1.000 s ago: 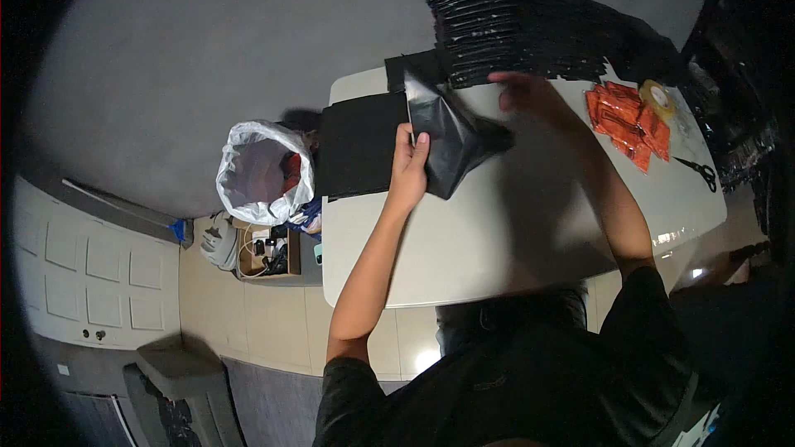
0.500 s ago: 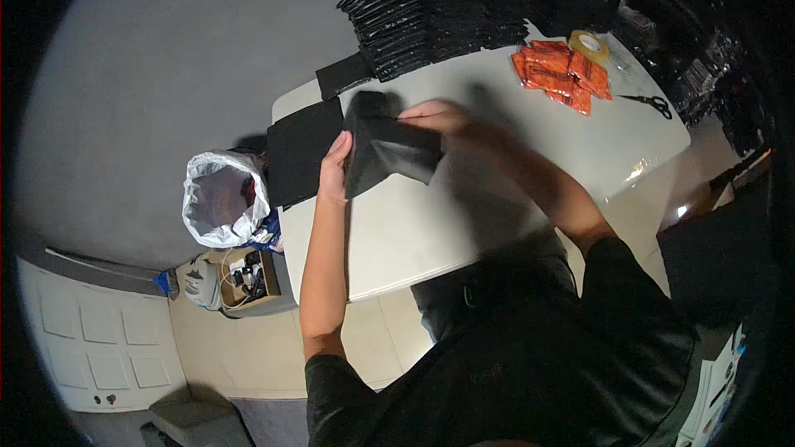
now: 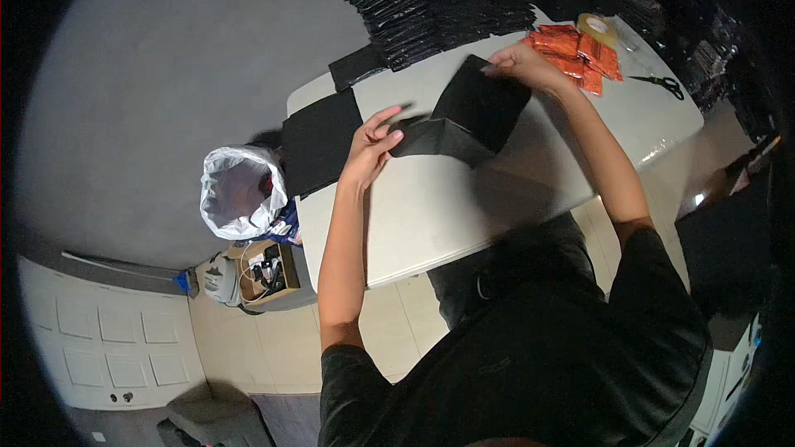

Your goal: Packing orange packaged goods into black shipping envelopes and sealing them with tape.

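A black folding panel (image 3: pixel 480 103), matte and creased, is partly unfolded above the white table. My right hand (image 3: pixel 530 69) pinches its far upper corner, fingers closed on the edge. My left hand (image 3: pixel 373 149) is at the narrower left flap, its fingers spread and its thumb against or just beside the flap; whether it bears any of the weight I cannot tell. A flat stack of black panels (image 3: pixel 321 142) lies on the table's left end, just beyond my left hand.
Along the far edge of the white table (image 3: pixel 414 232) runs a long row of black plastic-wrapped packs (image 3: pixel 451 8). Orange packets (image 3: pixel 559 43), a tape roll (image 3: pixel 598 29) and black scissors (image 3: pixel 662 84) lie at the right. A lined bin (image 3: pixel 240 194) stands left, near a box of cables (image 3: pixel 269 271).
My right hand has moved up and to the right, swinging the panel's larger part open. My left fingers have spread from their hold on the panel. The whole view has shifted slightly.
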`<state>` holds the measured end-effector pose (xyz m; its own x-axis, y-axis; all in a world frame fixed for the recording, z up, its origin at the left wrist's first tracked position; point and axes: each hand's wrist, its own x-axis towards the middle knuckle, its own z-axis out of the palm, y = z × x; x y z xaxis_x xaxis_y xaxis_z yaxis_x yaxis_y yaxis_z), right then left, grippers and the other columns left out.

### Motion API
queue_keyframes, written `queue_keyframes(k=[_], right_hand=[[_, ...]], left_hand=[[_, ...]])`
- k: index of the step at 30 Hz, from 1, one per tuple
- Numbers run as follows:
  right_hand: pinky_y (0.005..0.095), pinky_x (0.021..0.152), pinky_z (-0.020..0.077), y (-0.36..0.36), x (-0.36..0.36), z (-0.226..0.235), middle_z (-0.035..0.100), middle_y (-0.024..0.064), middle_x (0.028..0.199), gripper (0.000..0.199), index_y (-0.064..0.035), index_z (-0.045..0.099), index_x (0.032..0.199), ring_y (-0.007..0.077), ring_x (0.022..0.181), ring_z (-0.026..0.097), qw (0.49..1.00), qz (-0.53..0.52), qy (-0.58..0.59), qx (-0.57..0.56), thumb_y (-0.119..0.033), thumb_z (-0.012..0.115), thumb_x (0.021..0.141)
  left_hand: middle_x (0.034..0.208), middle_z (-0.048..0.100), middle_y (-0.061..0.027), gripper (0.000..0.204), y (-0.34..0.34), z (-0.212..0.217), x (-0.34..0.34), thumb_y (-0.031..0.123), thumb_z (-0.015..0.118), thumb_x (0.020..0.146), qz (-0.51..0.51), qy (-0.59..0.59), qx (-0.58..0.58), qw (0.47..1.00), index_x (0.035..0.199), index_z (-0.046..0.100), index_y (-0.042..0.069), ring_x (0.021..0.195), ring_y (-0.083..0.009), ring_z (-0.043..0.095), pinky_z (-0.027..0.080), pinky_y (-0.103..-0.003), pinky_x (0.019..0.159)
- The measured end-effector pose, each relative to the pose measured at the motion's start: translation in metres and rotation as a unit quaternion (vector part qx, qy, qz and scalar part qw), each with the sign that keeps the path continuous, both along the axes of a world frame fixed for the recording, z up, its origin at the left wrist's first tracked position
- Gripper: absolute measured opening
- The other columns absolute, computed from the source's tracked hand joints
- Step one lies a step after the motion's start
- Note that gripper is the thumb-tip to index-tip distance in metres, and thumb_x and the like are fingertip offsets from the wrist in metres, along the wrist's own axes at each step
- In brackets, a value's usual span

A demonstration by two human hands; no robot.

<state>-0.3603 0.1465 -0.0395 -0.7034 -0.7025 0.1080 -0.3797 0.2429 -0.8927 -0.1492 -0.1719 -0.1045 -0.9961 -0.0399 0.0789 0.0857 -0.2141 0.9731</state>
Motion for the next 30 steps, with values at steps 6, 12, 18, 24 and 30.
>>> queue_keyframes(k=[6, 12, 18, 24, 30], right_hand=[[0.0313, 0.070, 0.0534, 0.007, 0.005, -0.019, 0.074, 0.0037, 0.082, 0.018, -0.0034, 0.079, 0.094, 0.0118, 0.074, 0.065, 0.997, 0.023, -0.041, -0.057, -0.021, 0.078, 0.088], [0.0403, 0.071, 0.0567, -0.002, 0.010, -0.041, 0.074, 0.0157, 0.079, 0.030, 0.0028, 0.077, 0.090, 0.0246, 0.070, 0.071, 0.968, -0.076, 0.180, 0.157, -0.027, 0.081, 0.086], [0.0433, 0.096, 0.0532, 0.001, 0.007, -0.089, 0.057, 0.0194, 0.138, 0.044, -0.0030, 0.065, 0.126, 0.0320, 0.119, 0.061, 0.839, -0.165, 0.496, 0.151, -0.026, 0.075, 0.090], [0.0445, 0.106, 0.0488, -0.054, 0.143, -0.055, 0.049, 0.0196, 0.146, 0.055, 0.0006, 0.063, 0.129, 0.0348, 0.133, 0.051, 0.918, 0.071, 0.373, 0.118, -0.037, 0.075, 0.091], [0.0409, 0.086, 0.0567, -0.080, 0.149, -0.039, 0.070, 0.0198, 0.116, 0.048, 0.0018, 0.072, 0.114, 0.0346, 0.101, 0.070, 0.908, -0.008, 0.404, 0.110, -0.037, 0.078, 0.087]], left_hand=[[0.091, 0.074, -0.0064, 0.046, 0.001, 0.019, 0.009, 0.003, 0.076, 0.090, 0.112, -0.016, 0.014, 0.993, 0.133, 0.061, 0.003, 0.068, -0.0047, 0.066, 0.045, -0.016, 0.050], [0.075, 0.069, -0.0020, 0.036, 0.008, 0.003, 0.001, 0.013, 0.085, 0.084, 0.217, -0.089, -0.199, 0.952, 0.115, 0.070, 0.001, 0.055, -0.0046, 0.059, 0.043, -0.018, 0.046], [0.061, 0.061, -0.0010, 0.017, 0.028, 0.002, -0.012, 0.012, 0.082, 0.087, 0.287, -0.060, -0.338, 0.894, 0.098, 0.075, 0.001, 0.049, -0.0055, 0.057, 0.040, -0.024, 0.042], [0.059, 0.056, 0.0029, 0.009, 0.025, 0.003, -0.001, 0.010, 0.079, 0.090, 0.354, 0.053, -0.379, 0.853, 0.094, 0.076, 0.003, 0.049, -0.0035, 0.051, 0.036, -0.024, 0.044], [0.065, 0.056, 0.0058, 0.013, 0.070, 0.013, 0.007, 0.009, 0.081, 0.087, 0.377, 0.202, -0.373, 0.823, 0.096, 0.076, 0.003, 0.059, -0.0013, 0.041, 0.029, -0.020, 0.051]])
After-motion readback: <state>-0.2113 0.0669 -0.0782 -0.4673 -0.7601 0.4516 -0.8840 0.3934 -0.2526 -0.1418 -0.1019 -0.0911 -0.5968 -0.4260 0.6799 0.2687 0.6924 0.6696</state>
